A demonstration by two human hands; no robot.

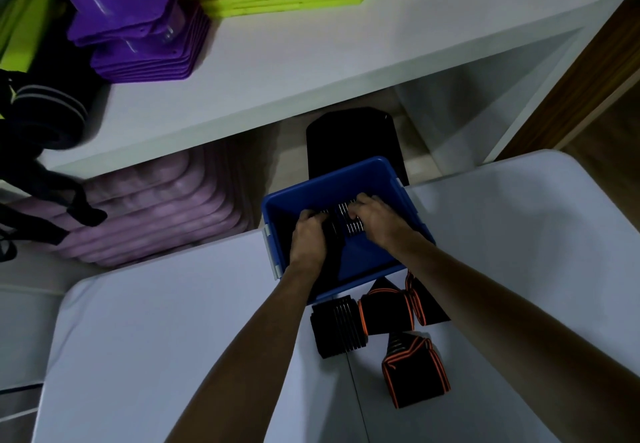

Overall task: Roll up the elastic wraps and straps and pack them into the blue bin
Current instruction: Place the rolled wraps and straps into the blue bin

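Both your hands inside blue bin (pixel 346 174) at counter (pixel 173 321) far edge; left hand (pixel 308 238) and right hand (pixel 372 215) each curled tight round black striped wrap (pixel 348 222); three rolled wraps (pixel 381 314) on counter beside bin.

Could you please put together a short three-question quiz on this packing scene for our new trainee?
1. True or false: both the left hand and the right hand are inside the blue plastic bin.
2. What colour trims the black rolled wrap nearest the camera on the white table? A) green B) orange C) purple
3. Fill in: the hands hold a black wrap with ____ stripes.

Key: 1 true; 2 B; 3 white.
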